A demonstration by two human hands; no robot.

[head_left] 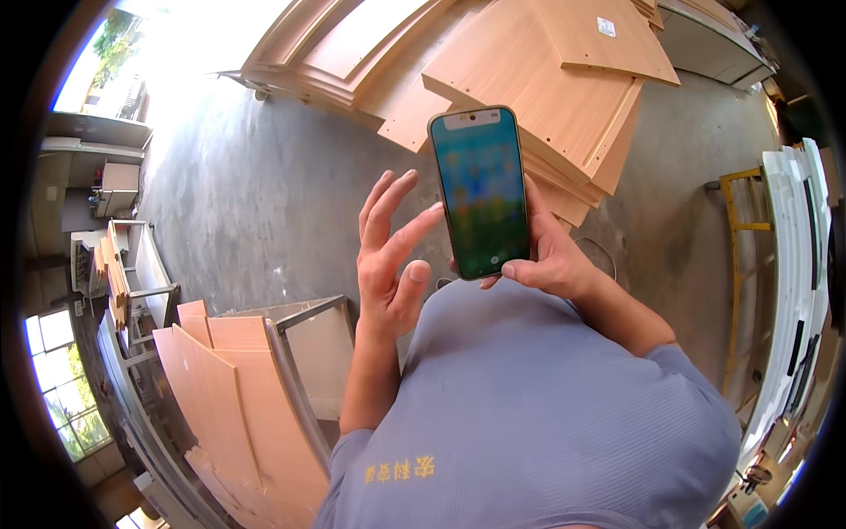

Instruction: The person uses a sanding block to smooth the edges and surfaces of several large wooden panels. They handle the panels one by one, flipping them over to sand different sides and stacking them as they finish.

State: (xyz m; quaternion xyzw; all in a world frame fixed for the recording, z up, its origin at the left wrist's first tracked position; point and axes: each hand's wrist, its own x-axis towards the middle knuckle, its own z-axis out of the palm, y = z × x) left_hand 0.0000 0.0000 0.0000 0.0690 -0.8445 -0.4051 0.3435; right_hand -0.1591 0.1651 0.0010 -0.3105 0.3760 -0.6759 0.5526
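Right hand (551,260) grips phone (481,191) upright, screen facing the person for viewing, boards (546,79) stacked at twelve o'clock; left hand (388,256) at nine o'clock, fingers (388,207) spread loose, holding nothing.

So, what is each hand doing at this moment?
Left hand: open, fingers spread, beside the phone, holding nothing.
Right hand: closed around the phone.

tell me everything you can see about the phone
The phone is a slim dark-framed slab with rounded corners, held upright with its lit screen facing the camera. The screen shows a blurred blue-green picture with small coloured spots and a pale strip at the top. The right hand grips it from behind along its lower right edge, thumb at the bottom corner. The left hand is open beside it, not touching.
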